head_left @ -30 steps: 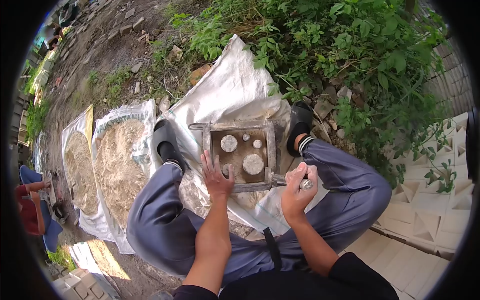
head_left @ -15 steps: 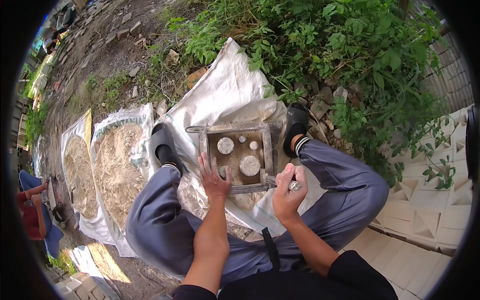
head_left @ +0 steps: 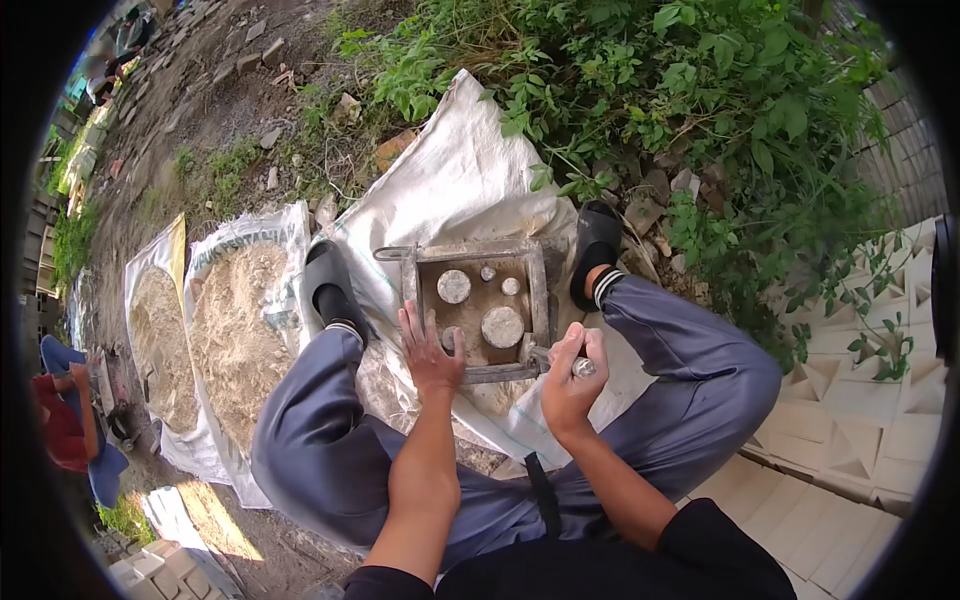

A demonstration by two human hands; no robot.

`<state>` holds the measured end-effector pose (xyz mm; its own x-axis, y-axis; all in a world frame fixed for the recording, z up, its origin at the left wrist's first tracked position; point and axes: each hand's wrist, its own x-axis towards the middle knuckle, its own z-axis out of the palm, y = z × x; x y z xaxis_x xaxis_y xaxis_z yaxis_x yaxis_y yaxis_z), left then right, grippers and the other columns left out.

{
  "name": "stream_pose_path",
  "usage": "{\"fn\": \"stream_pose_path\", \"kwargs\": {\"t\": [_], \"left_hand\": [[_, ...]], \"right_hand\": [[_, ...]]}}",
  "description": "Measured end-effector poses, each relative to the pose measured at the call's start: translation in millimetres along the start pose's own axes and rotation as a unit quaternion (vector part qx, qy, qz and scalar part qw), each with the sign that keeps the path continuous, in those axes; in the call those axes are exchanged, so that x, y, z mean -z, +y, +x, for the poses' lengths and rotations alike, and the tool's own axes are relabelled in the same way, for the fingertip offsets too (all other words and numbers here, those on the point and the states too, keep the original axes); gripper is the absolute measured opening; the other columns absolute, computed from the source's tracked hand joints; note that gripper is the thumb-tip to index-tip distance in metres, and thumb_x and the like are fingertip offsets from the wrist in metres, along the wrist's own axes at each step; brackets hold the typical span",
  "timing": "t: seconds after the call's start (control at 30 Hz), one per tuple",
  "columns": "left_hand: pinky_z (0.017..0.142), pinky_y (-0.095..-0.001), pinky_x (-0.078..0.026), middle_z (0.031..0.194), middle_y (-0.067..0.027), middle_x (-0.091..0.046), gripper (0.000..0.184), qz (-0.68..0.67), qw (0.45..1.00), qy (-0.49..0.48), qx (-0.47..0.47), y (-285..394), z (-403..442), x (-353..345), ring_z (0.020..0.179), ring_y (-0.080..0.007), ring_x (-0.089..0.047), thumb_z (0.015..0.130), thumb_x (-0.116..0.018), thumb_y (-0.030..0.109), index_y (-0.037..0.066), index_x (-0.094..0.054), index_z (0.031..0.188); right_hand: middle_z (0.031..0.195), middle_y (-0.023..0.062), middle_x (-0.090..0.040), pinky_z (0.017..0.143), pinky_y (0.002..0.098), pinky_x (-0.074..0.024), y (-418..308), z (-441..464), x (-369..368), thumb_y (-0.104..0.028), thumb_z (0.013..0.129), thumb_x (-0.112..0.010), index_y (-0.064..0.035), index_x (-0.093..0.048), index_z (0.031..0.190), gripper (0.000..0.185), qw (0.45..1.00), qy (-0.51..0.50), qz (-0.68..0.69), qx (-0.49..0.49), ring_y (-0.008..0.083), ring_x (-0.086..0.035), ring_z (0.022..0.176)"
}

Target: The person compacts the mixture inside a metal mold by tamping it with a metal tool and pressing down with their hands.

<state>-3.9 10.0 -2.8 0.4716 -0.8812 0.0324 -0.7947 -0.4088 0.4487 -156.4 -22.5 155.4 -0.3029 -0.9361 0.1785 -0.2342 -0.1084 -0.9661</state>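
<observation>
Between my feet lies a square mold frame (head_left: 540, 300) with a powdery floor, holding several round pale discs, the largest disc (head_left: 502, 327) near the right. My left hand (head_left: 432, 362) rests with fingers spread over the frame's near left corner, its thumb by a partly covered round disc (head_left: 448, 338). My right hand (head_left: 573, 385) is closed round the handle (head_left: 583, 368) of a small trowel-like tool. The tool's flat end (head_left: 528, 348) reaches the inner near right corner of the frame; its exact shape is partly hidden.
A white woven sack (head_left: 450, 170) is spread under the frame. To the left stand open sacks of pale powder (head_left: 235, 330). Green plants (head_left: 700, 120) grow at the back right. Pale patterned blocks (head_left: 840, 420) stand at right. Another person (head_left: 75, 420) sits at far left.
My right hand and the tool have shifted slightly left and up. My left hand stays on the frame corner. The person at far left has moved their arms.
</observation>
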Motion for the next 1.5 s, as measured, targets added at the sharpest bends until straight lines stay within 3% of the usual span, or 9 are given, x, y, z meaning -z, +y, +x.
{"fn": "stream_pose_path", "kwargs": {"t": [0.13, 0.27, 0.4, 0.47, 0.63, 0.73, 0.9, 1.4, 1.5], "left_hand": [[0.116, -0.0465, -0.023, 0.160, -0.0128, -0.017, 0.061, -0.015, 1.000, 0.012, -0.011, -4, 0, -3, 0.148, -0.0322, -0.015, 0.087, -0.058, 0.040, 0.004, -0.050, 0.136], [0.116, -0.0462, -0.024, 0.160, -0.0139, -0.019, 0.061, -0.007, 1.000, 0.019, -0.013, 2, 2, -1, 0.148, -0.0325, -0.016, 0.087, -0.059, 0.039, 0.004, -0.050, 0.136], [0.116, -0.0457, -0.023, 0.160, -0.0142, -0.019, 0.060, -0.008, 1.000, 0.021, -0.011, 0, 0, -2, 0.148, -0.0323, -0.016, 0.087, -0.059, 0.039, 0.004, -0.050, 0.136], [0.116, -0.0457, -0.023, 0.160, -0.0141, -0.019, 0.060, -0.002, 1.000, 0.019, -0.012, -2, -1, -1, 0.148, -0.0323, -0.017, 0.087, -0.058, 0.038, 0.004, -0.050, 0.136], [0.116, -0.0456, -0.023, 0.160, -0.0136, -0.019, 0.060, 0.000, 1.000, 0.011, -0.005, -2, 0, -1, 0.148, -0.0318, -0.016, 0.088, -0.058, 0.039, 0.004, -0.050, 0.136], [0.116, -0.0454, -0.024, 0.160, -0.0130, -0.019, 0.060, -0.006, 1.000, 0.004, 0.000, -2, 1, -1, 0.148, -0.0312, -0.015, 0.088, -0.057, 0.040, 0.004, -0.051, 0.136], [0.116, -0.0454, -0.025, 0.160, -0.0127, -0.020, 0.059, -0.009, 1.000, 0.015, -0.001, 3, 4, 0, 0.148, -0.0310, -0.016, 0.087, -0.058, 0.040, 0.004, -0.052, 0.134], [0.116, -0.0460, -0.024, 0.161, -0.0111, -0.016, 0.063, -0.005, 1.000, 0.001, -0.002, 1, 1, 0, 0.148, -0.0305, -0.015, 0.088, -0.057, 0.043, 0.006, -0.050, 0.138], [0.116, -0.0453, -0.024, 0.161, -0.0110, -0.017, 0.061, 0.004, 1.000, -0.004, 0.007, -1, 1, 0, 0.148, -0.0306, -0.016, 0.088, -0.057, 0.043, 0.006, -0.051, 0.136]], "right_hand": [[0.064, 0.0030, -0.048, 0.053, 0.0276, -0.0386, -32, 4, 2, -0.011, 0.102, -0.048, -0.0033, -0.044, 0.076, 0.027, 0.998, -0.033, -0.030, -0.048, 0.0095, -0.046, 0.057], [0.063, 0.0006, -0.047, 0.054, 0.0253, -0.0364, -7, 1, 1, -0.014, 0.102, -0.049, -0.0040, -0.045, 0.075, 0.029, 0.999, 0.033, 0.018, -0.026, 0.0069, -0.044, 0.057], [0.060, -0.0028, -0.046, 0.049, 0.0255, -0.0308, -14, 24, 20, -0.020, 0.100, -0.055, -0.0058, -0.048, 0.070, 0.034, 0.989, -0.096, 0.033, -0.105, 0.0040, -0.040, 0.057], [0.058, -0.0040, -0.044, 0.049, 0.0260, -0.0281, -8, 31, 29, -0.020, 0.099, -0.056, -0.0045, -0.051, 0.065, 0.037, 0.943, -0.294, 0.090, -0.129, 0.0036, -0.038, 0.054], [0.052, -0.0035, -0.039, 0.048, 0.0293, -0.0250, -15, 15, 20, -0.013, 0.094, -0.056, 0.0003, -0.046, 0.060, 0.038, 0.967, -0.236, 0.000, -0.093, 0.0040, -0.035, 0.052], [0.054, -0.0051, -0.040, 0.048, 0.0269, -0.0224, -35, 12, 20, -0.011, 0.096, -0.052, -0.0035, -0.040, 0.056, 0.043, 0.965, -0.255, 0.001, -0.058, 0.0042, -0.031, 0.051], [0.056, -0.0040, -0.038, 0.049, 0.0269, -0.0228, -15, 12, 20, -0.008, 0.098, -0.049, -0.0044, -0.038, 0.056, 0.043, 0.971, -0.172, 0.046, -0.159, 0.0049, -0.030, 0.052], [0.055, -0.0051, -0.042, 0.048, 0.0251, -0.0249, -11, -4, -3, -0.009, 0.096, -0.054, -0.0035, -0.043, 0.057, 0.041, 0.981, -0.172, 0.004, -0.089, 0.0029, -0.035, 0.052], [0.055, -0.0028, -0.044, 0.049, 0.0271, -0.0290, -30, 0, 8, -0.010, 0.095, -0.057, 0.0011, -0.049, 0.062, 0.036, 0.976, -0.167, 0.013, -0.137, 0.0028, -0.039, 0.055]]}}
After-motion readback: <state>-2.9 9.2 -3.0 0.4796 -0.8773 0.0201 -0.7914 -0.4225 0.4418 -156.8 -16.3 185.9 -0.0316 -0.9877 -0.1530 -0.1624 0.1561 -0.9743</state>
